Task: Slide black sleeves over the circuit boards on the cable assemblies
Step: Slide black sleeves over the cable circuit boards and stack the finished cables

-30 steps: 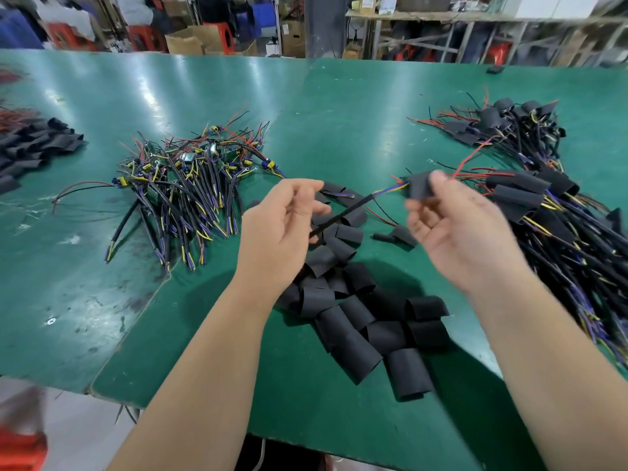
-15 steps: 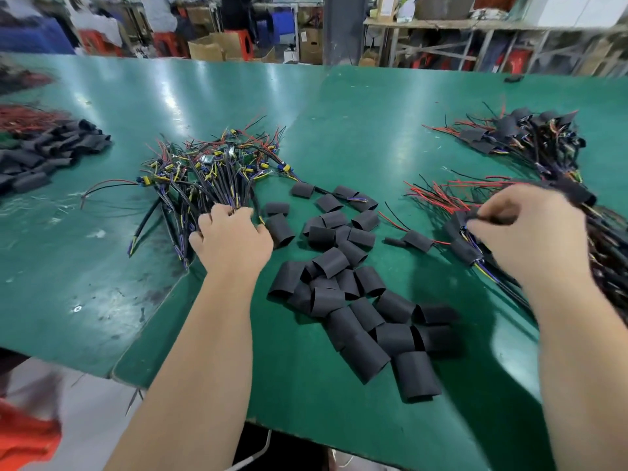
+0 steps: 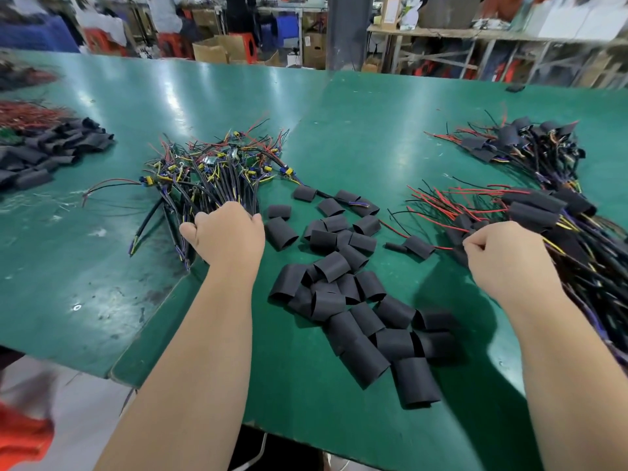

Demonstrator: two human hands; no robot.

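Both hands have moved apart. Left hand [image 3: 226, 232] fingers curl round wires [image 3: 210, 178]. Right hand [image 3: 503, 256] fingers are curled beside sleeved wires [image 3: 543, 209]; I cannot tell if they hold any. Sleeves [image 3: 339, 290] lie between both sets of fingers.

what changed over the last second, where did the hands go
Left hand dropped from mid-air onto the bare cables and grips some. Right hand carried the sleeved cable right to the finished pile; whether it has let go is unclear. Loose sleeves stayed put.
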